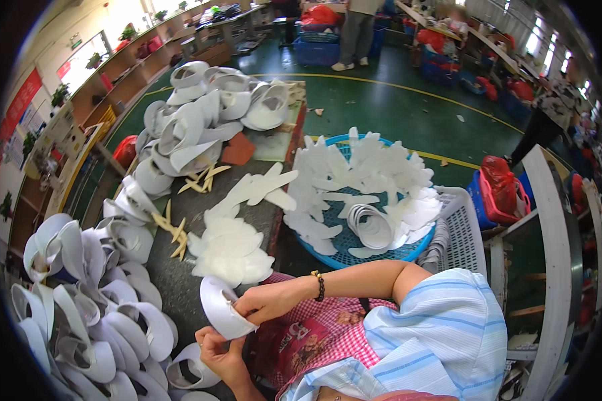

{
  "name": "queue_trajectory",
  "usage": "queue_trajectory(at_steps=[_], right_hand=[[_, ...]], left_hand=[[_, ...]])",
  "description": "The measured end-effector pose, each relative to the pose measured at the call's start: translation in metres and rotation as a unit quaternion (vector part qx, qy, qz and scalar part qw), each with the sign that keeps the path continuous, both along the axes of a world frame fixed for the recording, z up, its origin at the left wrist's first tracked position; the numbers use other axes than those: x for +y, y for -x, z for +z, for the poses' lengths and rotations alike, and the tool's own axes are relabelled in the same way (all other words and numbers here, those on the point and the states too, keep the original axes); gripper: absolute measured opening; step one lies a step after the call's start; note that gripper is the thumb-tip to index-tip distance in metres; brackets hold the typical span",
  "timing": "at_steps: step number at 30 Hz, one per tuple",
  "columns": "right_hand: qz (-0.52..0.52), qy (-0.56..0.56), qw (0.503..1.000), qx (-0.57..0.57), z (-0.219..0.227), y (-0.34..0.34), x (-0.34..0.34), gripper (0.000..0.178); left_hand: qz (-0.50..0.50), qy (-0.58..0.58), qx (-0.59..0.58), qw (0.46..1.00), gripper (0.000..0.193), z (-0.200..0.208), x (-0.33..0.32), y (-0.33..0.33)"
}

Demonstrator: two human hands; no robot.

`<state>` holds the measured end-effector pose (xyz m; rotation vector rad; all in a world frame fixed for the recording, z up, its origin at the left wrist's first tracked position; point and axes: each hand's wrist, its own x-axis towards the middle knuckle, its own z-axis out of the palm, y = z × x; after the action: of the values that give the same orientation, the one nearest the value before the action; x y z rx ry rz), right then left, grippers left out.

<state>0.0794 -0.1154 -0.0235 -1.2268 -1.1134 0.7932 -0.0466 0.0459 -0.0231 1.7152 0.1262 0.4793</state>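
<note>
At the near edge of the worktop [186, 206]: white curved piece [219, 309], cupped and tilted, between both hands in front of the apron; can't tell if it touches the surface below.
Left grip: left hand [222, 353], thumb and fingers clamped on the piece's lower edge.
Right grip: right hand [269, 302], fingers bent over its right edge, clamped on it too. Fingertips partly hidden.
Right wrist: dark beaded bracelet [319, 286].
Just beyond the piece: pile of flat white pieces [231, 250], overlapping, a few longer ones trailing toward the far right.
Left of that pile: narrow cream strips [179, 235] in two loose bunches; orange-brown flat piece [239, 148] further back.
Left side: big near heap of white curved pieces [137, 327], running up to a second heap [201, 113] at the far end.
Right of worktop: round blue basket [336, 232], flat white pieces [405, 167] around its inside, curled white stack [371, 227] toward the front.
Beside basket: light grey crate [471, 224], stacked pieces at its left.
Wearer: red-checked apron [344, 327], striped shirt [448, 327].
Background: green floor [408, 100], standing person [359, 37] in grey trousers.
</note>
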Motion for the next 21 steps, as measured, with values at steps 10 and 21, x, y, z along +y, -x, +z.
queue_trajectory(at_steps=[10, 21], right_hand=[[-0.248, -0.148, 0.938, 0.190, -0.026, 0.020, -0.011, 0.014], [-0.270, -0.259, 0.878, 0.300, -0.004, 0.032, -0.015, 0.027]], left_hand=[[-0.136, 0.145, 0.102, 0.975, 0.049, -0.004, 0.004, -0.002], [-0.122, 0.451, 0.006, 0.884, 0.047, -0.010, 0.008, -0.005]])
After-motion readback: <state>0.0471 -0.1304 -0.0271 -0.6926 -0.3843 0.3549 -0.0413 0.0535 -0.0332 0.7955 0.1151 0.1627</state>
